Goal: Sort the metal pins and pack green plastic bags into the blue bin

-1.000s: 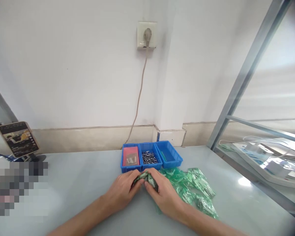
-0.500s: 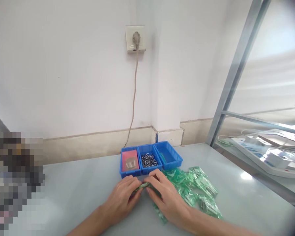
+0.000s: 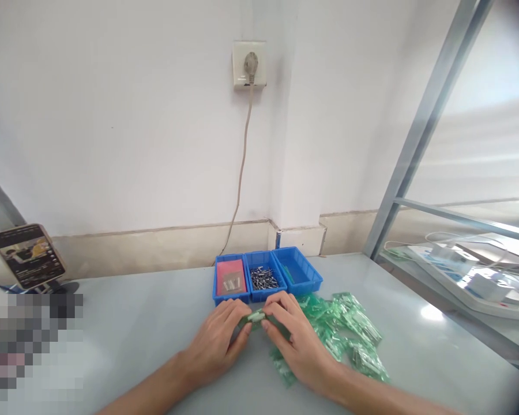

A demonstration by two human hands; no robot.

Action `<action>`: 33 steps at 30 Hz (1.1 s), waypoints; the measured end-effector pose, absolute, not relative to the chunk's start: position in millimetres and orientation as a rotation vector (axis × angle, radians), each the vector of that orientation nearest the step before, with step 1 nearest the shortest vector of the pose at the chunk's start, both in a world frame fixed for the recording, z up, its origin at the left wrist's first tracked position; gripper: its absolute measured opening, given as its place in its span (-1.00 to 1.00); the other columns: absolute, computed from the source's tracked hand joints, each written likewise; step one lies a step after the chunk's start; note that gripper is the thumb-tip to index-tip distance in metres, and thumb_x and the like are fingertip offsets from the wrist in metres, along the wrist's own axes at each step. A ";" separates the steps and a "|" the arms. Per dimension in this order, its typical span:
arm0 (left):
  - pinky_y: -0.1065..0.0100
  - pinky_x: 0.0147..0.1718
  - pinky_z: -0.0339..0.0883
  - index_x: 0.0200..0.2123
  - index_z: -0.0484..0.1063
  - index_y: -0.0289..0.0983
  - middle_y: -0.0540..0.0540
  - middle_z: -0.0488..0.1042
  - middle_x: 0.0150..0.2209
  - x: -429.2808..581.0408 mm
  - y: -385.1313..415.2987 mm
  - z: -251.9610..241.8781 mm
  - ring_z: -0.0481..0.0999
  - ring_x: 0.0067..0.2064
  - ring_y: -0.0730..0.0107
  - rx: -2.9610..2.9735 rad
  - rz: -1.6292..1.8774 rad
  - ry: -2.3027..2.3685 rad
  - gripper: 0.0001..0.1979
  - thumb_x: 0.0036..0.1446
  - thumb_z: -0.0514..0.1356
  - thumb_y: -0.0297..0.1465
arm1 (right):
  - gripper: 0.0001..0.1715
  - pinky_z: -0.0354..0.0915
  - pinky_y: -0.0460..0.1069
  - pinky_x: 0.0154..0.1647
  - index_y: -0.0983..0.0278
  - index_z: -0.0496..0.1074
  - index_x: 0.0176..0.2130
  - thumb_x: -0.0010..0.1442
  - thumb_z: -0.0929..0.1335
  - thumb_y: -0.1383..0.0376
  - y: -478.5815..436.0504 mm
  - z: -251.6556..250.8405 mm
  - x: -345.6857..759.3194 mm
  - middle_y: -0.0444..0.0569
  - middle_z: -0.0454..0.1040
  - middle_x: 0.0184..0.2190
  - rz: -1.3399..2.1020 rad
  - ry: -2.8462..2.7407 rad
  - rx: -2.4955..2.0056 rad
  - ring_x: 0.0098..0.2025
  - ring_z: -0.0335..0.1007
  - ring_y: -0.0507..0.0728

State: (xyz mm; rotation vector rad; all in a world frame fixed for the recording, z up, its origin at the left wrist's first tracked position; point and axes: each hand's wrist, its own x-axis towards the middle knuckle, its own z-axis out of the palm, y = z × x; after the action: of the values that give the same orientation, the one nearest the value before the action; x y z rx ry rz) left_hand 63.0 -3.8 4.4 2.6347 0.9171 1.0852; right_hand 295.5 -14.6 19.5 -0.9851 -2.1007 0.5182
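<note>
Between my two hands is a small green plastic bag (image 3: 256, 317) with pale, stick-like pieces showing in it. My left hand (image 3: 218, 337) pinches its left end between thumb and fingers. At the other end, the thumb and fingers of my right hand (image 3: 292, 334) are closed on it. Several green plastic bags (image 3: 328, 323) lie in a loose pile beside and behind my right hand, some with metal parts inside. Just beyond my hands stand three blue bins: the left bin (image 3: 216, 288) holds a pink sheet and a clear packet, the middle bin (image 3: 259, 295) holds screws, the right bin (image 3: 300, 271) a few green strips.
A phone (image 3: 28, 256) on a stand is at the left of the grey table (image 3: 138, 323). On the right, a metal frame (image 3: 415, 138) borders a shelf with a white power strip (image 3: 462, 282) and cables. A plugged cord (image 3: 242, 167) runs down the wall.
The bag in my hands has been turned and flattened so its pale pieces show. My view has shifted slightly, and the phone at the left is now visible.
</note>
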 end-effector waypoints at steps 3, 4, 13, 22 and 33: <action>0.21 -0.05 0.40 0.04 0.34 -0.22 -0.15 0.51 -0.08 63.4 -4.0 4.8 0.50 -0.06 0.19 2.647 1.119 0.904 -0.86 0.50 0.05 -0.47 | -0.85 0.32 0.19 0.12 0.14 0.34 -0.15 0.51 0.26 0.37 -13.8 18.6 295.8 -0.03 0.41 -0.05 0.537 -2.088 -0.991 0.00 0.32 0.23; 0.21 -0.05 0.40 0.03 0.34 -0.22 -0.15 0.51 -0.08 63.5 -3.8 4.8 0.51 -0.06 0.20 2.653 1.117 0.901 -0.86 0.50 0.05 -0.47 | -0.85 0.32 0.18 0.12 0.14 0.35 -0.14 0.51 0.26 0.37 -13.4 17.8 296.0 -0.03 0.41 -0.04 0.540 -2.090 -0.990 0.01 0.32 0.23; 0.22 -0.11 0.42 -0.04 0.36 -0.22 -0.11 0.52 -0.16 63.8 -2.0 -0.8 0.50 -0.14 0.23 2.698 1.121 0.916 -0.92 0.53 0.07 -0.43 | -0.89 0.31 0.16 0.12 0.13 0.36 -0.12 0.52 0.29 0.34 -9.9 16.3 297.5 -0.03 0.43 -0.01 0.562 -2.065 -0.999 0.04 0.31 0.23; 0.15 0.13 0.47 0.38 0.18 -0.20 -0.20 0.53 0.15 63.1 -1.5 -5.7 0.55 0.14 0.17 2.745 1.228 0.917 -0.57 0.53 0.12 -0.35 | -0.82 0.21 0.25 0.13 0.13 0.39 -0.16 0.56 0.26 0.24 -7.6 16.6 297.9 -0.07 0.51 -0.17 0.518 -2.069 -1.130 0.00 0.32 0.27; 0.17 -0.01 0.56 0.32 0.24 -0.13 -0.13 0.57 0.02 65.2 -2.8 -8.1 0.60 -0.12 0.29 2.512 1.314 1.027 -0.65 0.54 0.10 -0.36 | -0.77 0.24 0.18 0.01 0.14 0.40 -0.17 0.55 0.25 0.16 -5.7 15.3 295.0 -0.07 0.50 -0.23 0.596 -2.051 -1.159 -0.11 0.35 0.24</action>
State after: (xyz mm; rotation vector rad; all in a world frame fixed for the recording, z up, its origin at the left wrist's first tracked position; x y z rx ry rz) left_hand 65.2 -2.8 -8.1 2.5117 1.0268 1.3141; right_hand 295.0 -5.7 15.3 -1.1586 -2.0507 0.5955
